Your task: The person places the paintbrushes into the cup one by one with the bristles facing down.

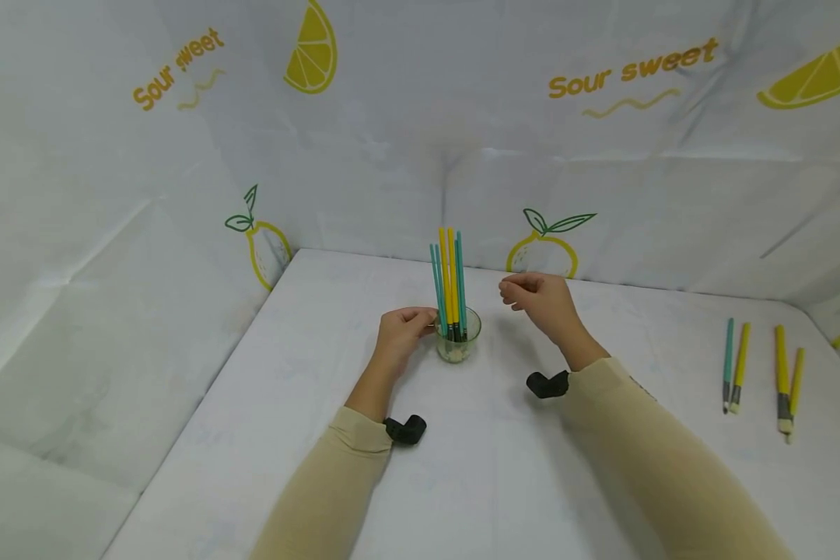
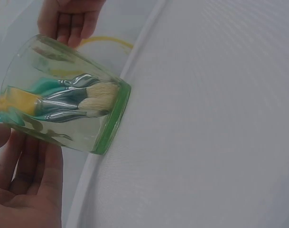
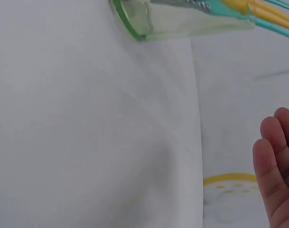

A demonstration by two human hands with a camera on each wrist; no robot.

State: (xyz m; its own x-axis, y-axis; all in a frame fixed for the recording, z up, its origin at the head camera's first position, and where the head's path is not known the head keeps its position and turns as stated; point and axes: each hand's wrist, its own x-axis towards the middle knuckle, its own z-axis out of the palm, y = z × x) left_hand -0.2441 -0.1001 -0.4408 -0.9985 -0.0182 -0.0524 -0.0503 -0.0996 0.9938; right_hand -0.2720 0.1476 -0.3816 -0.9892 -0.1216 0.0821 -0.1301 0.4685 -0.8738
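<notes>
A clear green-tinted glass stands upright on the white table. Several paintbrushes with yellow and teal handles lean in it, and the left wrist view shows their pale bristles near the bottom. My left hand holds the glass at its left side, thumb and fingers at the rim. To the right of the glass, my right hand hovers above the table, apart from the brushes and holding nothing. Its fingers are loosely bent in the right wrist view.
On the table's right side lie a teal paintbrush and a yellow one side by side. Further right are a thick yellow paintbrush and a thinner yellow one. A white lemon-printed backdrop rises behind the table.
</notes>
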